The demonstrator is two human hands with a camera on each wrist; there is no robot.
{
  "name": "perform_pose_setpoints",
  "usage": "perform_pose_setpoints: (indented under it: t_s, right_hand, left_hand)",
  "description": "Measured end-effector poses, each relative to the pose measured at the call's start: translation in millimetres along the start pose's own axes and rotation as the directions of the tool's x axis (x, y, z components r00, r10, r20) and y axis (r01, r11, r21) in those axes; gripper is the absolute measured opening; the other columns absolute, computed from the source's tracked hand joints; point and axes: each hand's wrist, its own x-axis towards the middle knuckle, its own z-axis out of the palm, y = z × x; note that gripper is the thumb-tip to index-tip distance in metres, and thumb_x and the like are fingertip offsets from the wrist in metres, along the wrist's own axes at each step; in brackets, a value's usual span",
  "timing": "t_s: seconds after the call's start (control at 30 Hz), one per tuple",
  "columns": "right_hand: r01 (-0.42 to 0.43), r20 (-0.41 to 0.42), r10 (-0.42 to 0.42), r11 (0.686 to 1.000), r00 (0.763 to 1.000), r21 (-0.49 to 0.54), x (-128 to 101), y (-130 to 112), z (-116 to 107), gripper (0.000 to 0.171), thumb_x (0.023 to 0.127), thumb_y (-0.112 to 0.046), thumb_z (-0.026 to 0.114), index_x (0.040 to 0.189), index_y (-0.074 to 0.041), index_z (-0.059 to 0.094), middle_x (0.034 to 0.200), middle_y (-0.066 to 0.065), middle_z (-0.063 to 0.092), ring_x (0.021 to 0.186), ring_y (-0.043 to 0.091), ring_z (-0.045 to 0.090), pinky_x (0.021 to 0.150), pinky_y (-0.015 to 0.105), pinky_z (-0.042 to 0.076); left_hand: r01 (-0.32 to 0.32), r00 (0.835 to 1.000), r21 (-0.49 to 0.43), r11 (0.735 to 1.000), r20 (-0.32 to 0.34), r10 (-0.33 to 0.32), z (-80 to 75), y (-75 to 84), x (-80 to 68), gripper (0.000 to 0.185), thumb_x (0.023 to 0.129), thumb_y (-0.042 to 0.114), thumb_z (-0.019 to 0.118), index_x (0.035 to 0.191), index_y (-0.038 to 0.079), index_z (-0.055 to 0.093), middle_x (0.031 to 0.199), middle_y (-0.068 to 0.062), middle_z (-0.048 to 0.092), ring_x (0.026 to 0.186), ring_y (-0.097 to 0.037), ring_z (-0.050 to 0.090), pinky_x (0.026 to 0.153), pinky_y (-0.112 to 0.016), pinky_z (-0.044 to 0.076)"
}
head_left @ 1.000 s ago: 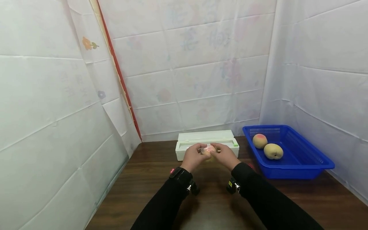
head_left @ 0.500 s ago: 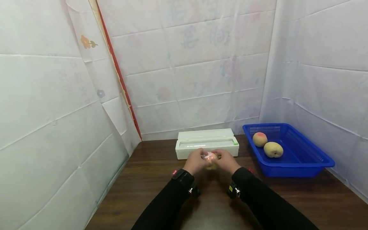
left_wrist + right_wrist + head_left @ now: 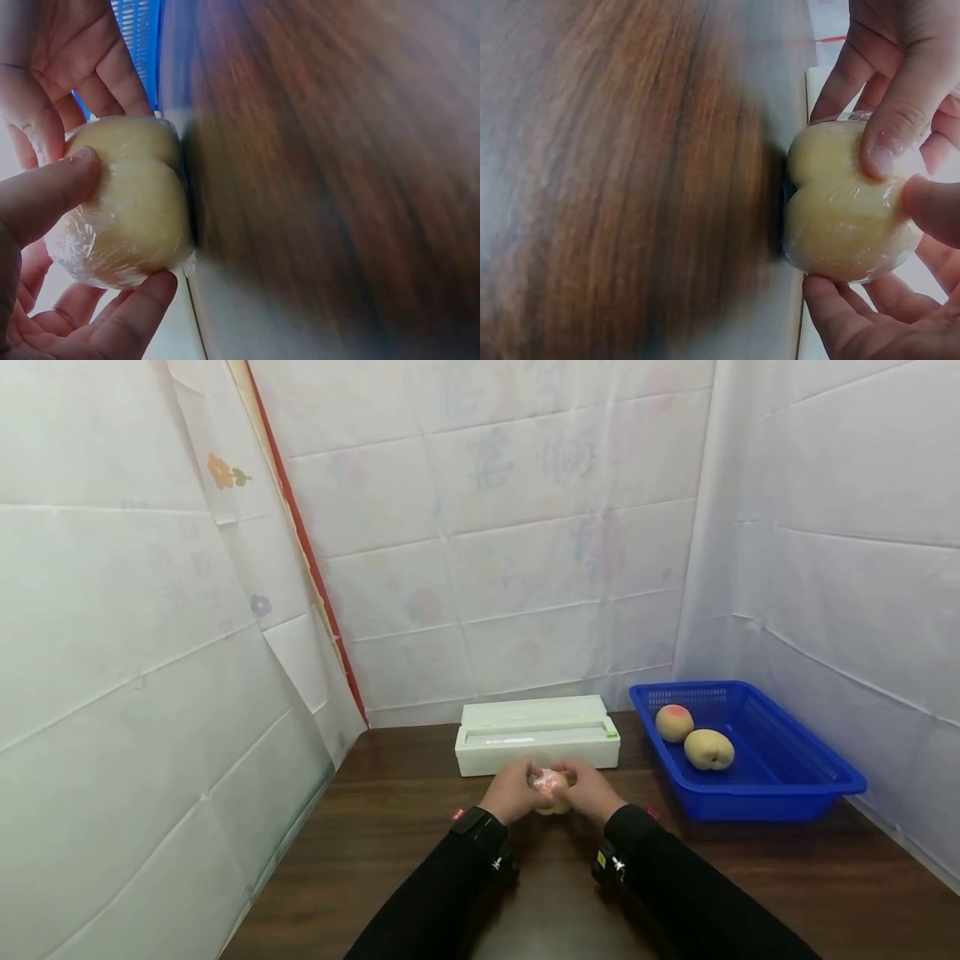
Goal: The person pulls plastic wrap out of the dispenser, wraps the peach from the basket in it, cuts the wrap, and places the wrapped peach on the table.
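Both hands hold one pale yellow peach wrapped in clear film (image 3: 552, 790) just above the dark wooden table (image 3: 405, 860), in front of the white film dispenser box (image 3: 536, 735). My left hand (image 3: 516, 788) grips its left side and my right hand (image 3: 591, 788) its right side. In the left wrist view the wrapped peach (image 3: 131, 206) sits between my left thumb and curled left fingers (image 3: 135, 307), with the right hand's fingers behind it. In the right wrist view the film on the peach (image 3: 844, 206) looks smooth and tight, and fingers (image 3: 889, 127) press on its top.
A blue plastic basket (image 3: 795, 777) stands at the right of the table with two unwrapped peaches: a pinkish one (image 3: 674, 722) and a yellow one (image 3: 708, 749). White sheets wall in the table on the left, back and right.
Both hands have brought the wrapped peach toward me and lower, away from the dispenser box. The basket and box have not moved.
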Motion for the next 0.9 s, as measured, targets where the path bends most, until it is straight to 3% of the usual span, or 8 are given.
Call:
perform_pose_setpoints:
  t_s: [0.27,0.5,0.6,0.7,0.8,0.9]
  right_hand:
    - [-0.056,0.059,0.049,0.990,0.997,0.129,-6.7,1.6,0.4,0.044,0.101,-0.004,0.067,0.144,0.000,0.061,0.151,0.028,0.056,0.138,0.046,0.055,0.098,0.045,0.056]
    - [-0.054,0.062,0.046,0.991,0.997,0.126,-8.6,1.7,1.1,0.046,0.101,-0.004,0.067,0.146,-0.002,0.059,0.152,0.028,0.055,0.139,0.044,0.055,0.099,0.044,0.055]
    - [-0.030,0.069,0.023,0.993,0.997,0.112,-10.1,3.1,-0.4,0.050,0.102,-0.008,0.068,0.149,-0.001,0.056,0.153,0.030,0.055,0.140,0.046,0.054,0.103,0.049,0.055]
    - [0.016,0.042,-0.018,0.999,0.999,0.050,-10.4,0.7,-8.5,0.055,0.104,-0.017,0.068,0.154,-0.001,0.052,0.153,0.032,0.053,0.138,0.048,0.057,0.104,0.054,0.055]
    - [0.075,-0.035,-0.079,0.992,0.996,-0.103,-3.6,-9.4,-24.0,0.055,0.105,-0.024,0.064,0.154,-0.002,0.053,0.151,0.031,0.057,0.135,0.048,0.060,0.106,0.058,0.054]
    - [0.094,-0.091,-0.131,0.938,0.987,-0.334,12.9,-24.1,-45.1,0.057,0.106,-0.035,0.059,0.156,-0.007,0.053,0.157,0.029,0.052,0.143,0.051,0.051,0.113,0.067,0.045]
  left_hand:
    - [0.010,1.000,0.009,1.000,0.000,-0.010,1.6,0.7,-4.9,0.045,0.077,0.021,0.096,0.111,0.009,0.068,0.113,-0.004,0.069,0.096,-0.014,0.061,0.083,-0.031,0.054]
    - [-0.010,1.000,0.056,0.998,0.001,0.010,-0.7,6.9,-8.1,0.046,0.078,0.020,0.095,0.112,0.007,0.067,0.112,-0.004,0.069,0.094,-0.014,0.060,0.081,-0.029,0.052]
    - [-0.021,1.000,0.125,0.992,0.022,0.018,-2.9,11.7,-10.9,0.042,0.084,0.024,0.091,0.114,0.008,0.067,0.109,-0.004,0.069,0.090,-0.013,0.060,0.077,-0.028,0.051]
    - [-0.058,0.998,0.242,0.968,0.037,0.050,-9.2,18.4,-13.3,0.040,0.092,0.037,0.084,0.119,0.011,0.071,0.116,-0.005,0.070,0.095,-0.015,0.064,0.080,-0.031,0.054]
    - [-0.102,0.995,0.362,0.927,0.033,0.096,-23.6,25.3,-8.8,0.042,0.098,0.046,0.076,0.127,0.016,0.074,0.129,-0.006,0.071,0.113,-0.020,0.068,0.094,-0.037,0.057]
    - [-0.107,0.993,0.430,0.897,-0.005,0.121,-47.2,34.1,6.0,0.046,0.102,0.048,0.069,0.135,0.017,0.072,0.140,-0.009,0.068,0.131,-0.030,0.064,0.110,-0.047,0.053]
